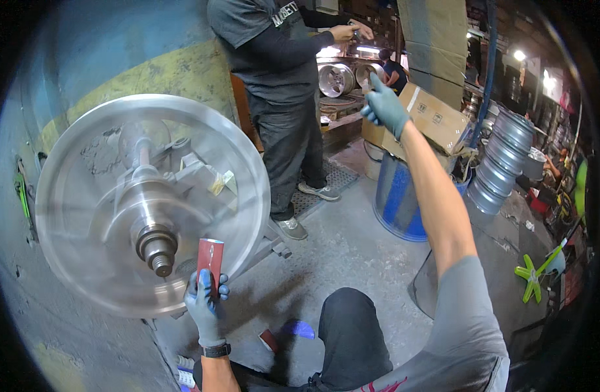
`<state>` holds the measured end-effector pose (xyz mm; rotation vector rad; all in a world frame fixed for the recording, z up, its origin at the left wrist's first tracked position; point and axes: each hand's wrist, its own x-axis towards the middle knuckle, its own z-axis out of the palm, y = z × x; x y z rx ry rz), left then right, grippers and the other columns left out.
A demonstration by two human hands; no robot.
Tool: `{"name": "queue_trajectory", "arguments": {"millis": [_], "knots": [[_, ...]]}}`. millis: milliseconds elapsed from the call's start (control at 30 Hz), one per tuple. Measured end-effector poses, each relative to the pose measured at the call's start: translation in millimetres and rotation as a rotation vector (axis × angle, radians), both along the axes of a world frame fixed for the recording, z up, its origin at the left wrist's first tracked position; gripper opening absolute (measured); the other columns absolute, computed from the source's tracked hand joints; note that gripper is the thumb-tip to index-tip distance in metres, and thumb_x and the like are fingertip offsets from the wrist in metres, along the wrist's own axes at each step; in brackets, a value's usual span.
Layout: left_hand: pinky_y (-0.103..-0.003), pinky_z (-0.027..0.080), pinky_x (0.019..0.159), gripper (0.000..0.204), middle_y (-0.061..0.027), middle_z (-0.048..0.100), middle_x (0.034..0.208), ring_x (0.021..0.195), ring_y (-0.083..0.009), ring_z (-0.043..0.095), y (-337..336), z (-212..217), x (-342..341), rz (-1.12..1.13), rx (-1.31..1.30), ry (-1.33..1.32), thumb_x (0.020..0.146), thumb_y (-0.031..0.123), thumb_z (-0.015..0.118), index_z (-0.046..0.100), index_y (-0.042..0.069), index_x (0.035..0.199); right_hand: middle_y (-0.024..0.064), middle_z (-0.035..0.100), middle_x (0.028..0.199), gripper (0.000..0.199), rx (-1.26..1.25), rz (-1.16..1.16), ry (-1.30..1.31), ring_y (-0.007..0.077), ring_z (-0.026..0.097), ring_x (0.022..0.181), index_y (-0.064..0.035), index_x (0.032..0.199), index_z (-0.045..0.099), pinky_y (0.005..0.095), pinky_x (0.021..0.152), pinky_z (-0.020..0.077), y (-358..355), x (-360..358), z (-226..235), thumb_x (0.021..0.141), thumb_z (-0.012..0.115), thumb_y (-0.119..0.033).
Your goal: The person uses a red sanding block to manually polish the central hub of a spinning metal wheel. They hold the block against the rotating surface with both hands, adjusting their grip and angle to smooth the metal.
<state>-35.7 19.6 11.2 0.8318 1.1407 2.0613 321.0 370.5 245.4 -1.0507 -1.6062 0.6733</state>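
Head view: a red block (210,257) is gripped upright in the gloved left hand (205,302), just beside the spinning metal wheel (150,202); the gloved right hand (385,108) is raised, empty, thumb out, fingers loosely curled.

Left hand (205,304): blue-grey knit work glove, snug, cuff ending at wrist. Black wristwatch (216,350) with dark band just below cuff; forearm bare beyond it. Right hand (385,108): matching blue-grey glove, fabric slightly wrinkled at palm. Right forearm bare to above elbow. Grey short-sleeved T-shirt (466,326), loose sleeve, red graphic print on chest at lower edge of view. Black trousers (352,333) over raised knee.
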Motion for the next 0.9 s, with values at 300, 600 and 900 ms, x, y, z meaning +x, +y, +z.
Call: {"name": "queue_trajectory", "arguments": {"millis": [300, 600, 900], "knots": [[-0.023, 0.046, 0.057, 0.036, -0.0092, 0.07, 0.087, 0.062, -0.0093, 0.058, -8, -1, -4, 0.025, -0.064, 0.045, 0.105, 0.036, 0.066, 0.064, 0.002, 0.117, 0.0117, 0.066, 0.067, 0.048, -0.122, -0.02, 0.039, 0.0184, 0.059, 0.046, -0.0105, 0.098, 0.065, 0.0329, 0.037, 0.0397, 76, 27, 57, 0.11, 0.039, -0.049], [-0.024, 0.045, 0.056, 0.034, -0.0098, 0.069, 0.086, 0.061, -0.011, 0.057, -11, -1, -7, 0.033, -0.085, 0.047, 0.106, 0.034, 0.066, 0.063, 0.002, 0.116, 0.0118, 0.066, 0.068, 0.043, -0.208, -0.014, 0.009, 0.0189, 0.057, 0.045, -0.0096, 0.115, 0.062, 0.0315, 0.039, 0.0409, 79, 28, 53, 0.108, 0.042, -0.046], [-0.024, 0.045, 0.056, 0.035, -0.0109, 0.07, 0.086, 0.061, -0.0112, 0.058, -12, 4, -3, 0.019, -0.087, 0.035, 0.106, 0.034, 0.065, 0.062, 0.001, 0.116, 0.0127, 0.067, 0.071, 0.072, -0.069, 0.019, -0.057, 0.0194, 0.059, 0.046, -0.0156, 0.166, 0.021, 0.0319, 0.04, 0.0433, 63, 30, 51, 0.102, 0.053, -0.023]]}}
